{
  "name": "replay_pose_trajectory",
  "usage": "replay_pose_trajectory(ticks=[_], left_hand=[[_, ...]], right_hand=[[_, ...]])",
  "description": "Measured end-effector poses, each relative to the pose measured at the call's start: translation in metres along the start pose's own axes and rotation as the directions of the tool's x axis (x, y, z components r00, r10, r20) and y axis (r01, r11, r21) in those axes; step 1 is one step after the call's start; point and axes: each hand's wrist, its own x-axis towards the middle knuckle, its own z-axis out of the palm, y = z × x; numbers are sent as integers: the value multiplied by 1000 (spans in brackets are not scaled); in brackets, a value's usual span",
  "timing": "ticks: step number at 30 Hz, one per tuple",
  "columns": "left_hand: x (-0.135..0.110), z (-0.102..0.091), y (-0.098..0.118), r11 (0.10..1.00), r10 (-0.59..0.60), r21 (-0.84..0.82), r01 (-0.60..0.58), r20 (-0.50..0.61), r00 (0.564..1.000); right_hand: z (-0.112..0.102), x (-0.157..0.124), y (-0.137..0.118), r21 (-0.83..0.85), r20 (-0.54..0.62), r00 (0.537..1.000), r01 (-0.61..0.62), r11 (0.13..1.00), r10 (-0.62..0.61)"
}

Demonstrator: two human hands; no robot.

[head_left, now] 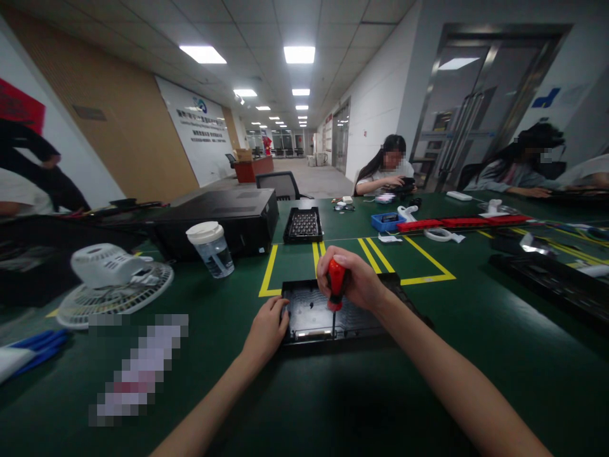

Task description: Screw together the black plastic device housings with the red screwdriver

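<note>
A flat black plastic casing (309, 311) lies on the green table (304, 393) in front of me. My right hand (356, 279) is closed round the red handle of a screwdriver (335, 282), held upright with its tip down on the casing's near edge. My left hand (267, 330) rests on the casing's left edge, fingers curled against it and holding it steady.
A white fan (114, 282) lies at the left, with a lidded clear cup (212, 249) and a black computer case (223, 219) behind. A black tray of small parts (303, 225) sits beyond the yellow tape lines. Two seated people work at the far right, near red strips (461, 223).
</note>
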Motion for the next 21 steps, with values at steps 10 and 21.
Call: replay_pose_trajectory(ticks=[10,21], left_hand=[[0,0,0,1000,-2,5,2,-6,1000],[1,1,-2,1000,-7,6,7,-2,1000]], right_hand=[[-3,0,-1,7,1,1000,-7,1000,7],[-4,0,-4,-5,25,1000,-19,1000,19]])
